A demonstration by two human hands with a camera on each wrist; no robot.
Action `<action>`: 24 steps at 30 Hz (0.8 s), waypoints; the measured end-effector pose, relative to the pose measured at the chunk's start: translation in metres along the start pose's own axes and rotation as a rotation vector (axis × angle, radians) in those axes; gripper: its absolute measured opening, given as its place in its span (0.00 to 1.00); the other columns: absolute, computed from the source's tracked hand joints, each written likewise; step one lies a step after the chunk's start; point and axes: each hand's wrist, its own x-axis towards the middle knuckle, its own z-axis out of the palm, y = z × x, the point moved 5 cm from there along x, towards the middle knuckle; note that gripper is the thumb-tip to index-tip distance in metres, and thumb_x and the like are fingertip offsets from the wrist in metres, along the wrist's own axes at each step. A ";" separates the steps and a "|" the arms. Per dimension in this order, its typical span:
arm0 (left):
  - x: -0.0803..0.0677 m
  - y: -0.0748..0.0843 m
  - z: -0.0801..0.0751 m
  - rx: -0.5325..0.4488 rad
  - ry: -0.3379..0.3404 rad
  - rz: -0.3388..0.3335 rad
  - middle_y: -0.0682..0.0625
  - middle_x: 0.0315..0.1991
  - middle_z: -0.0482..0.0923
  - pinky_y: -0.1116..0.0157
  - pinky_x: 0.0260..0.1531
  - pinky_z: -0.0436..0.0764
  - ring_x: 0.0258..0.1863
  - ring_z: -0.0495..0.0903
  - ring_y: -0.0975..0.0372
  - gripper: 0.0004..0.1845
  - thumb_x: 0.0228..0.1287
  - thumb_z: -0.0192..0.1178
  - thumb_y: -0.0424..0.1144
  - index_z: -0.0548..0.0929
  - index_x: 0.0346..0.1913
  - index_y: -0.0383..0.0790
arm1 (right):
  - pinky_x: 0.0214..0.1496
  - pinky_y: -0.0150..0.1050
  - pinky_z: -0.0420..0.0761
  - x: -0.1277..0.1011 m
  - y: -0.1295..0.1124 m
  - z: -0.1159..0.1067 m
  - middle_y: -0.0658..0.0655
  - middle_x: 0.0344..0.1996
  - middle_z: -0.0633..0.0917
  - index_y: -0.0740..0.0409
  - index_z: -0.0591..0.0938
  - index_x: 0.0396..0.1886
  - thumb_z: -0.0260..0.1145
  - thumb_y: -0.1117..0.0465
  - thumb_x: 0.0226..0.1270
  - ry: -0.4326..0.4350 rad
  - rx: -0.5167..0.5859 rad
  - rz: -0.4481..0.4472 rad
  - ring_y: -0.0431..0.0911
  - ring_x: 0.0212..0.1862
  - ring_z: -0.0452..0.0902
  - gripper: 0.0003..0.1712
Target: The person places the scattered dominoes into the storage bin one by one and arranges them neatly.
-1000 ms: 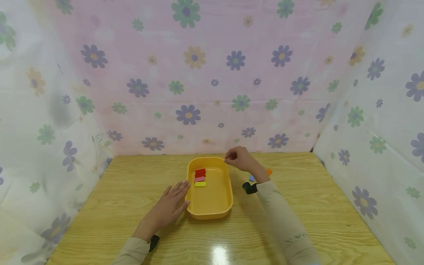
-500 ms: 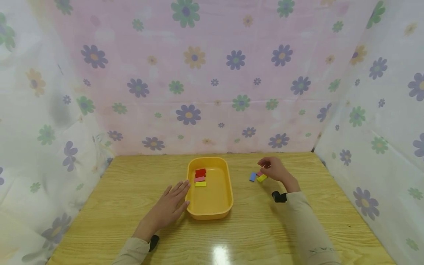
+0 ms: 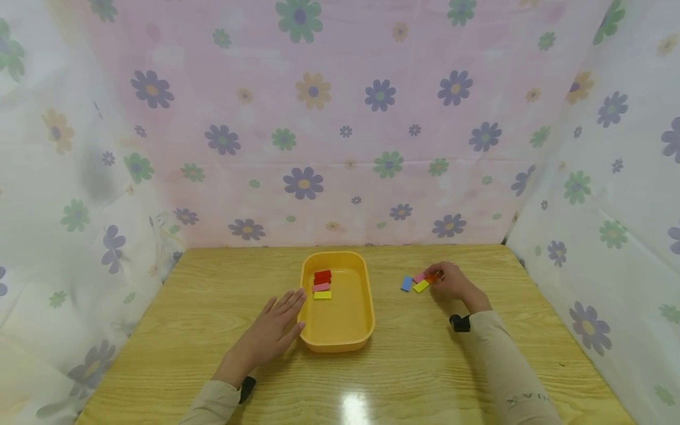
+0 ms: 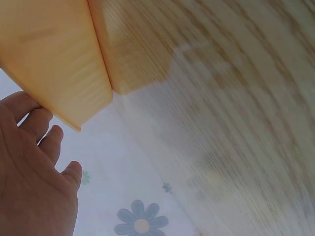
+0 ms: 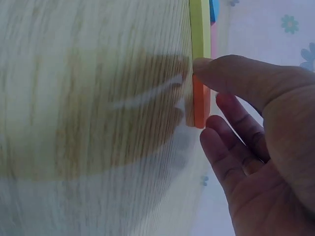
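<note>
An orange block (image 3: 432, 276) on the bench (image 3: 478, 366), beside the yellow block (image 3: 421, 286), is pinched by the right hand (image 3: 453, 281), while the yellow tray (image 3: 366, 319) is touched by the flat, straight-fingered left hand (image 3: 268, 337).

My right hand (image 3: 451, 281) covers most of the orange block (image 3: 434, 275) from the head view; only a sliver shows. In the right wrist view the yellow block (image 5: 200, 27) and blue block (image 5: 214, 10) run off the top edge, and my palm is cropped. The left wrist view cuts off the tray (image 4: 54, 64) and my left hand (image 4: 32, 182), and the table (image 4: 236, 108) there blurs.
</note>
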 end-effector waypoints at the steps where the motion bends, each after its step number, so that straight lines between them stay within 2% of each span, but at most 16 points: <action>1: 0.000 0.000 0.000 -0.004 0.004 0.003 0.44 0.81 0.52 0.39 0.77 0.49 0.81 0.51 0.48 0.34 0.81 0.48 0.50 0.57 0.80 0.35 | 0.51 0.56 0.83 0.001 0.002 -0.001 0.72 0.48 0.83 0.73 0.84 0.50 0.67 0.76 0.54 0.006 -0.011 0.003 0.62 0.47 0.79 0.21; 7: 0.000 0.000 -0.001 -0.001 0.028 0.011 0.44 0.81 0.54 0.38 0.76 0.50 0.80 0.53 0.47 0.34 0.80 0.50 0.48 0.58 0.79 0.35 | 0.52 0.59 0.80 0.005 0.013 -0.005 0.75 0.50 0.82 0.76 0.82 0.54 0.66 0.75 0.57 -0.017 -0.071 -0.012 0.63 0.47 0.78 0.22; 15: 0.000 0.001 -0.002 -0.018 0.000 -0.009 0.45 0.81 0.51 0.39 0.77 0.49 0.81 0.51 0.47 0.34 0.80 0.50 0.48 0.56 0.80 0.36 | 0.45 0.50 0.81 0.003 0.017 -0.011 0.66 0.40 0.86 0.72 0.86 0.44 0.70 0.71 0.62 -0.052 -0.091 0.000 0.54 0.39 0.78 0.12; 24: -0.001 0.001 -0.001 -0.019 0.001 -0.014 0.45 0.81 0.52 0.40 0.77 0.48 0.81 0.50 0.48 0.34 0.80 0.51 0.48 0.56 0.80 0.36 | 0.38 0.42 0.79 -0.006 0.018 -0.009 0.60 0.35 0.85 0.68 0.86 0.39 0.72 0.67 0.64 -0.049 -0.054 0.031 0.47 0.34 0.76 0.08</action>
